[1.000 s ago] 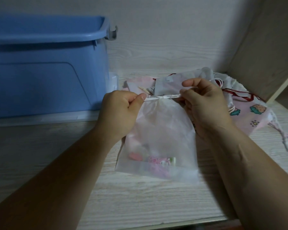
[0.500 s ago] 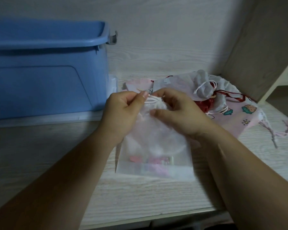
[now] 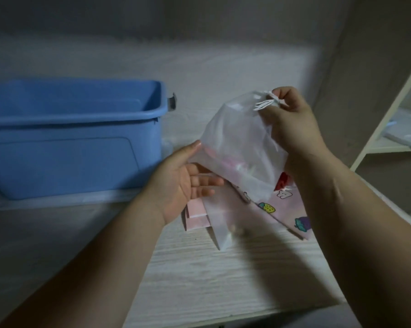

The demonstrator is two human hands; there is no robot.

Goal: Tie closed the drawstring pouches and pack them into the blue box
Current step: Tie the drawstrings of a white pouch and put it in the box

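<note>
A sheer white drawstring pouch [image 3: 240, 147] with pink items inside hangs in the air above the desk, its neck gathered and its white cord knotted. My right hand [image 3: 292, 121] pinches that gathered neck at the top. My left hand [image 3: 187, 183] is spread palm-up under the pouch's lower left corner, thumb touching it. The blue box [image 3: 76, 136] stands open at the left, its inside mostly hidden by the near wall.
More pouches lie on the wooden desk [image 3: 211, 275] under the lifted one: a pink fruit-print pouch [image 3: 287, 214], a flat white one [image 3: 217, 223], a pink one [image 3: 196, 216] and something red [image 3: 282, 181]. A shelf unit [image 3: 389, 143] rises at the right.
The white pouch has gone from lying flat on the desk, with both hands at its cord, to hanging in the air from my right hand. My left hand released the cord and opened beneath it.
</note>
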